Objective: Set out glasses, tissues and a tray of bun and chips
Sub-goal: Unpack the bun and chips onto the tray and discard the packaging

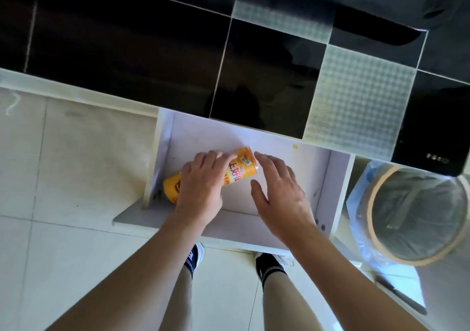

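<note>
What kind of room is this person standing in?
Most likely a home kitchen. The left hand grips a yellow chip can lying in an open white drawer, below a glossy black tiled wall, with a lined waste bin beside it.

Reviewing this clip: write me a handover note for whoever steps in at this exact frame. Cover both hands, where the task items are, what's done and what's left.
Left hand: laid over the orange chips can, fingers wrapped on it; the can lies on its side in the open white drawer.
Right hand: open, empty, hovering beside the can's upper end, not touching it.
Other items: no glasses, tissues, tray or bun in view. A lined bin stands to the right of the drawer.
Done: chips found, apparently gripped.
Left: lift the can out, probably close the drawer, then set out everything else.
</note>
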